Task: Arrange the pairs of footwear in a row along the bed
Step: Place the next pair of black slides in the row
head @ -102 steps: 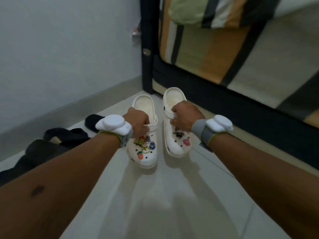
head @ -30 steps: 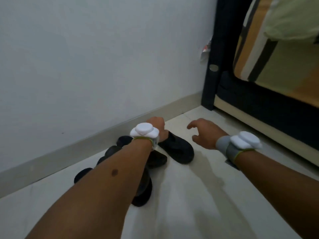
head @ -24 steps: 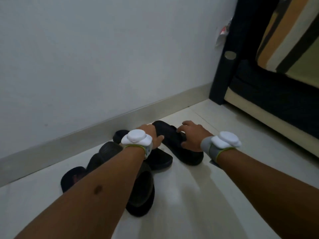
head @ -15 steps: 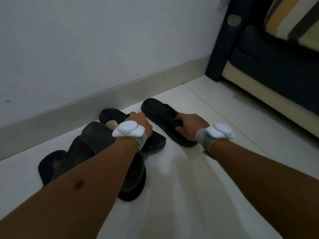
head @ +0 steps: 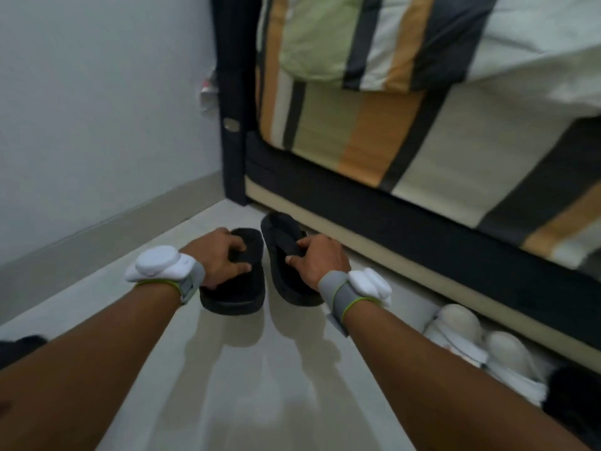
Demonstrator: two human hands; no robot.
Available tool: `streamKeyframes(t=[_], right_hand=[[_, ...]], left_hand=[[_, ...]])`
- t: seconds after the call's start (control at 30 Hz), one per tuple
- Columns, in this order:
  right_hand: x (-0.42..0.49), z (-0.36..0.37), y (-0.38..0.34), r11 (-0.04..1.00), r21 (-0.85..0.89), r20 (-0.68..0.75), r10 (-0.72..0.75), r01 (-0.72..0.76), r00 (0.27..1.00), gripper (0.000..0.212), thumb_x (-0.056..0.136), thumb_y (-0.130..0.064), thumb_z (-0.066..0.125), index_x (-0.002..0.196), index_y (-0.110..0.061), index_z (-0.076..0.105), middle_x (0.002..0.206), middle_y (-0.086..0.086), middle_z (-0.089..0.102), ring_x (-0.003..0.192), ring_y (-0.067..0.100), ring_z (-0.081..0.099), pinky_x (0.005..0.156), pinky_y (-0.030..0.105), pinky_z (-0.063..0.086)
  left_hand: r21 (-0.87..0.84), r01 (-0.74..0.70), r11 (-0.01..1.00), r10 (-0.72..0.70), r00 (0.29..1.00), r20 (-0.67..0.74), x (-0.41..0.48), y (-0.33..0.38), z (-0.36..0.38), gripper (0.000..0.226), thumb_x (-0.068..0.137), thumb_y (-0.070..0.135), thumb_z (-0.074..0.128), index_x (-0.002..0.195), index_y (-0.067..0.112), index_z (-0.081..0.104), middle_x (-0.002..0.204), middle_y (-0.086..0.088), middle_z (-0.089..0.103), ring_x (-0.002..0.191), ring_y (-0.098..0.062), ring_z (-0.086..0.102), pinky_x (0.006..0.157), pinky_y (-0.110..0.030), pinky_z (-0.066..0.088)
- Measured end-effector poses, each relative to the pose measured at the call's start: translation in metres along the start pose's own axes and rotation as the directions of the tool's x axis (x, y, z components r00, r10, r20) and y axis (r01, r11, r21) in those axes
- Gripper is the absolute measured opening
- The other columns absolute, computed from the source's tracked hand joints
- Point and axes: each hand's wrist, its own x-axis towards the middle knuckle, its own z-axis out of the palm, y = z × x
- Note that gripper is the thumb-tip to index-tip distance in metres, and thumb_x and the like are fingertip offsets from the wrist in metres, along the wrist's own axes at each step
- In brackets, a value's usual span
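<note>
Two black slide sandals lie side by side on the pale tiled floor beside the bed's dark base (head: 374,219), near its corner post. My left hand (head: 218,258) grips the strap of the left black sandal (head: 239,288). The strap of the right black sandal (head: 283,242) is gripped by my right hand (head: 317,260); its toe end reaches the bed base. A pair of white clogs (head: 478,349) stands along the bed at the lower right, partly cut off by my right forearm.
A white wall with a grey skirting (head: 107,229) runs on the left. The bed's dark corner post (head: 232,125) stands at the back. A striped bedsheet (head: 406,131) hangs over the bed's side. Dark footwear shows at the left edge (head: 19,346) and lower right (head: 572,395).
Both hands took hold of the two black sandals in the pile by the wall and carried them right, to the floor beside the bed. The view swung with them.
</note>
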Motion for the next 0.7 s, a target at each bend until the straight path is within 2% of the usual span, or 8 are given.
streamKeyframes(t=[0.13, 0.23, 0.47, 0.63, 0.7], right_hand=[[-0.015, -0.021, 0.047, 0.992, -0.007, 0.009, 0.124, -0.124, 0.992, 0.03, 0.084, -0.042, 0.067, 0.103, -0.02, 0.073, 0.108, 0.008, 0.071, 0.101, 0.03, 0.066, 0.073, 0.028, 0.045], [-0.021, -0.032, 0.093, 0.976, 0.009, -0.004, 0.216, -0.216, 0.976, 0.031, 0.089, -0.037, 0.064, 0.108, -0.012, 0.071, 0.11, 0.012, 0.07, 0.104, 0.03, 0.065, 0.076, 0.028, 0.046], [-0.016, -0.021, 0.141, 0.932, -0.016, -0.052, 0.36, -0.361, 0.931, 0.022, 0.098, -0.018, 0.052, 0.109, -0.008, 0.068, 0.117, 0.012, 0.068, 0.11, 0.028, 0.064, 0.086, 0.031, 0.05], [-0.016, 0.005, 0.15, 0.923, -0.036, -0.04, 0.381, -0.383, 0.924, 0.022, 0.1, -0.02, 0.048, 0.105, -0.01, 0.066, 0.113, 0.008, 0.068, 0.106, 0.024, 0.065, 0.074, 0.026, 0.043], [-0.016, 0.011, 0.149, 0.914, -0.037, -0.041, 0.402, -0.403, 0.915, 0.022, 0.1, -0.02, 0.048, 0.105, -0.011, 0.067, 0.114, 0.008, 0.068, 0.107, 0.023, 0.065, 0.076, 0.027, 0.046]], left_hand=[[0.042, -0.102, 0.994, 0.096, 0.988, 0.124, 0.02, 0.053, 0.021, 0.047, 0.081, 0.05, 0.066, 0.123, 0.029, 0.06, 0.132, -0.004, 0.045, 0.117, -0.026, 0.054, 0.099, -0.034, 0.044], [0.075, -0.144, 0.987, 0.131, 0.978, 0.162, 0.034, 0.102, 0.053, 0.042, 0.08, 0.046, 0.069, 0.119, 0.031, 0.061, 0.129, -0.005, 0.043, 0.112, -0.029, 0.057, 0.092, -0.032, 0.045], [0.077, -0.172, 0.982, 0.159, 0.976, 0.152, 0.048, 0.143, 0.108, 0.037, 0.081, 0.039, 0.068, 0.116, 0.028, 0.061, 0.124, -0.004, 0.046, 0.107, -0.029, 0.058, 0.088, -0.035, 0.049], [0.085, -0.17, 0.982, 0.162, 0.982, 0.094, 0.055, 0.146, 0.128, 0.032, 0.081, 0.036, 0.068, 0.111, 0.027, 0.061, 0.12, -0.001, 0.048, 0.1, -0.03, 0.061, 0.083, -0.037, 0.052], [0.097, -0.169, 0.981, 0.161, 0.983, 0.087, 0.054, 0.144, 0.132, 0.031, 0.081, 0.036, 0.067, 0.111, 0.027, 0.061, 0.121, 0.0, 0.048, 0.1, -0.029, 0.061, 0.081, -0.036, 0.052]])
